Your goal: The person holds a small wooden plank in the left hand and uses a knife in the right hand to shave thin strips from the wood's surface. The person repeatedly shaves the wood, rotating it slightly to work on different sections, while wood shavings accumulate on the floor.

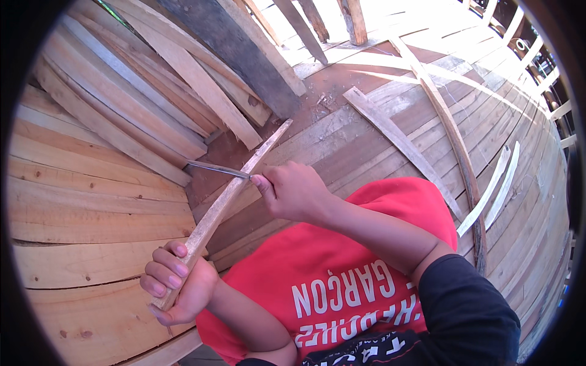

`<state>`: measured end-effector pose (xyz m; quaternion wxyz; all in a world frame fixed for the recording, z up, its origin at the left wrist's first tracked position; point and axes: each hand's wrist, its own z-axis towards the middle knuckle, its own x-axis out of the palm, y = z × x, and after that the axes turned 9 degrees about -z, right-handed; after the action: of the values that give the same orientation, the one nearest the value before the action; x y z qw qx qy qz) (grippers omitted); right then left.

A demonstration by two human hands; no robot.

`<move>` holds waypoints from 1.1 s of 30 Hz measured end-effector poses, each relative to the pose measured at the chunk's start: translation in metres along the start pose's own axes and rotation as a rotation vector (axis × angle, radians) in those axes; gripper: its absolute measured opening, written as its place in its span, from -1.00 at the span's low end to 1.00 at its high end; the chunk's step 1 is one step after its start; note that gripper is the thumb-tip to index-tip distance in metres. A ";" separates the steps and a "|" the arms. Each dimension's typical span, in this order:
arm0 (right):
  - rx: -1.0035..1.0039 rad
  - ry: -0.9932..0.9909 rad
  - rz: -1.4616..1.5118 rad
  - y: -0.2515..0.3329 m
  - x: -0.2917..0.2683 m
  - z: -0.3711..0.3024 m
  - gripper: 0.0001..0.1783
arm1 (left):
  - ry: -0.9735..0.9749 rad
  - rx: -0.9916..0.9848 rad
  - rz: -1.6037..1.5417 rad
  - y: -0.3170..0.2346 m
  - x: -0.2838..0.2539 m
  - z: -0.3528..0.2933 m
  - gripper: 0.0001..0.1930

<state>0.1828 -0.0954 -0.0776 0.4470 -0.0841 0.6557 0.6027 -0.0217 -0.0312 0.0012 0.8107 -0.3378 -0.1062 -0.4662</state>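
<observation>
A long, narrow wooden stick (215,215) slants from lower left to upper right in front of me. My left hand (181,282) is wrapped round its lower end, fingers over the top. My right hand (293,190) is closed on the handle of a knife, and the fist hides most of that handle. The thin metal blade of the knife (215,167) points left and lies across the stick, touching it above its middle. The stick's far tip is pale and rough. Red cloth with white lettering (360,244) covers my lap below both forearms.
Several boards (131,91) lean together at the upper left, by a plank wall (97,213). A dark beam (238,55) stands near them. On the plank floor (329,143) lie a short board (400,143), a long curved strip (448,125) and two pale strips (493,189). Wood shavings lie near the beam's foot.
</observation>
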 end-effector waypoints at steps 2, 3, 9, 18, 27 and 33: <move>0.093 0.071 0.003 -0.018 0.000 0.012 -0.44 | 0.034 -0.015 0.012 0.002 0.001 -0.001 -0.63; 0.100 0.066 -0.014 -0.019 0.001 0.013 -0.44 | 0.058 -0.012 0.014 0.004 0.002 0.001 -0.63; -0.088 -0.059 0.007 0.003 0.004 -0.007 -0.43 | 0.023 0.003 0.016 0.001 0.002 -0.002 -0.63; -0.092 -0.012 0.037 0.010 0.000 -0.009 -0.43 | 0.007 0.001 0.020 0.001 0.002 -0.001 -0.63; -0.080 -0.085 0.034 -0.004 0.007 -0.001 -0.43 | 0.040 -0.014 0.009 0.000 0.002 -0.001 -0.63; 0.049 -0.017 -0.028 -0.006 0.004 0.003 -0.44 | -0.021 -0.009 0.010 0.003 0.002 0.001 -0.63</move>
<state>0.1857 -0.0930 -0.0848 0.4627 -0.0772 0.6654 0.5807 -0.0182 -0.0313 0.0019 0.8103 -0.3470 -0.1108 -0.4590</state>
